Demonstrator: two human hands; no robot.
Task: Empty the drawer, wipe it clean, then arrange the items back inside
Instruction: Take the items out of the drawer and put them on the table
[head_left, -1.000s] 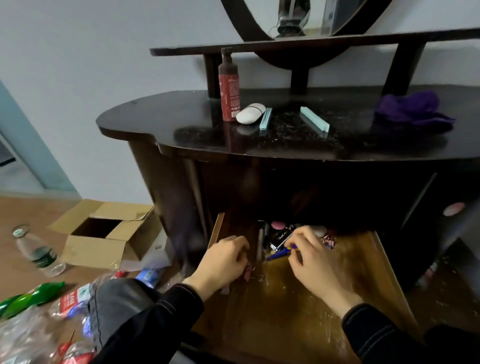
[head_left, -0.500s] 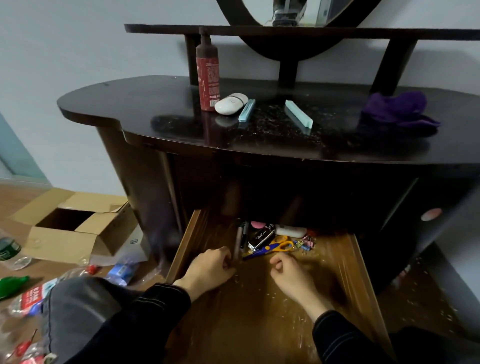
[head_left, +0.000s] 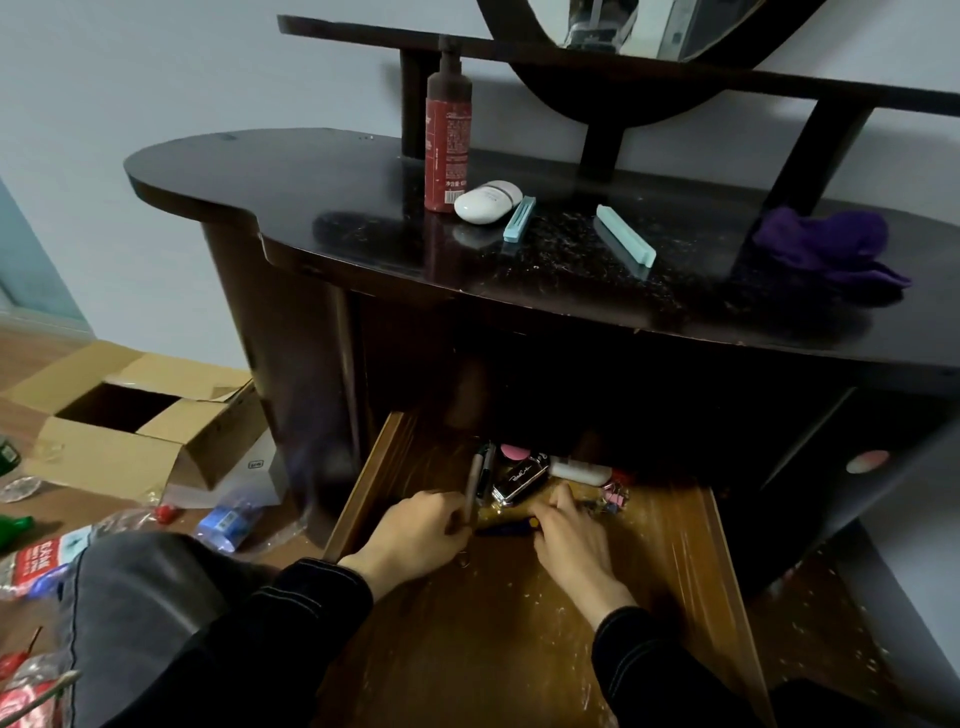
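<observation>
Likely emptying the drawer (head_left: 675, 571): left hand (head_left: 415, 538) is gripping a pen (head_left: 471, 480); right hand (head_left: 569, 545) is touching scissors (head_left: 506, 529), grip unclear. Next, lifting both out.

Bottle (head_left: 448, 124) stands left of cloth (head_left: 826, 244) on the dresser top (head_left: 285, 182); pens (head_left: 474, 483) lie in the drawer (head_left: 670, 571) below.

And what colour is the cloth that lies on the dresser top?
Purple. The cloth shows best in the head view.
</observation>
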